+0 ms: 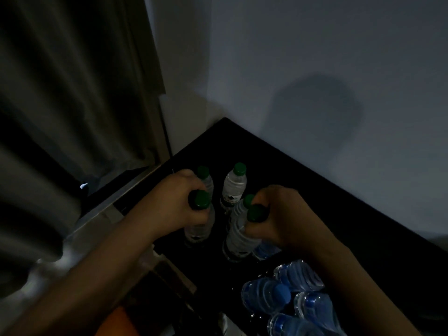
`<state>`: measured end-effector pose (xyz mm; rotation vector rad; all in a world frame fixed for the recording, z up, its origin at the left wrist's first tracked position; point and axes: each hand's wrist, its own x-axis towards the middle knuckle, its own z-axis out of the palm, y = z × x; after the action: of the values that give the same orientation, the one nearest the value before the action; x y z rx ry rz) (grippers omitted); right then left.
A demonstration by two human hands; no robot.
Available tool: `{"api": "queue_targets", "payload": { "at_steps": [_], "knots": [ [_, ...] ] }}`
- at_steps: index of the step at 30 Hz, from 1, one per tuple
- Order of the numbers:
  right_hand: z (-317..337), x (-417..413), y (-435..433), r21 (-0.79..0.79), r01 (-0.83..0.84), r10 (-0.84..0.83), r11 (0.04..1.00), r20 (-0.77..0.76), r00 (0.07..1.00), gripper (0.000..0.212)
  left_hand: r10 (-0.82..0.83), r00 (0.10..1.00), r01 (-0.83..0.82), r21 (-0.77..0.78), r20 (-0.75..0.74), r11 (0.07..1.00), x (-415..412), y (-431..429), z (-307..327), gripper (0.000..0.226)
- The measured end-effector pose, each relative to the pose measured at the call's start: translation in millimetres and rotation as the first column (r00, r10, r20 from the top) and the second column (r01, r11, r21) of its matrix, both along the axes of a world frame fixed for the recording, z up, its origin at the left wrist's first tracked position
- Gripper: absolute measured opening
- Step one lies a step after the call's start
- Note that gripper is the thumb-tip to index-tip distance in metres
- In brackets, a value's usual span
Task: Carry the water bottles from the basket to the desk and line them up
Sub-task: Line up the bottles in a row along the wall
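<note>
Five clear plastic water bottles with green caps point(234, 186) show in the head view, all over the far corner of the black worktop point(303, 190), close to where the pale wall point(315, 69) meets the grey curtain point(60, 93). One stands upright, free of both hands. The left hand point(178, 202) has its grip clamped round one bottle's neck just under the cap. Another cap shows right behind its knuckles, and I cannot tell whether that bottle is held too. The right hand point(281, 214) is clamped the same way on a neck, with a second cap against its fingers. Holding by the neck lets the bodies hang straight, so I judge each base can land flat beside the standing bottle to form a row. Nearer the person, ribbed blue-capped bottles point(269, 295) sit bunched together. The basket is not in sight.
</note>
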<state>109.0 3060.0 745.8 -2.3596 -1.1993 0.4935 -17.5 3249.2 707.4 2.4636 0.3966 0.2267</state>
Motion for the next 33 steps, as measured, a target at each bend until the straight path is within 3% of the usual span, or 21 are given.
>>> {"api": "queue_targets", "payload": {
  "at_steps": [6, 10, 15, 25, 33],
  "knots": [
    [74, 12, -2, 0.119, -0.048, 0.037, 0.992, 0.100, 0.994, 0.029, -0.055, 0.996, 0.044, 0.142, 0.073, 0.989, 9, 4, 84, 0.023],
    [116, 25, -1, 0.260, -0.032, 0.015, 0.965, 0.069, 0.997, 0.014, -0.050, 0.991, 0.027, 0.180, 0.123, 0.983, 22, 10, 131, 0.023],
    [152, 51, 9, 0.367, -0.029, -0.013, 0.930, 0.110, 0.994, 0.016, -0.052, 0.985, 0.016, 0.215, 0.163, 0.976, 44, 21, 171, 0.018],
    [177, 118, 54, 0.371, 0.045, -0.147, 0.927, 0.250, 0.957, 0.020, -0.030, 0.983, 0.006, 0.134, 0.180, 0.991, 128, 69, 202, 0.016],
    [164, 178, 108, 0.270, 0.228, -0.300, 0.935, 0.265, 0.917, 0.030, -0.167, 0.975, 0.125, 0.256, 0.148, 0.958, 218, 133, 185, 0.024]
  ]
}}
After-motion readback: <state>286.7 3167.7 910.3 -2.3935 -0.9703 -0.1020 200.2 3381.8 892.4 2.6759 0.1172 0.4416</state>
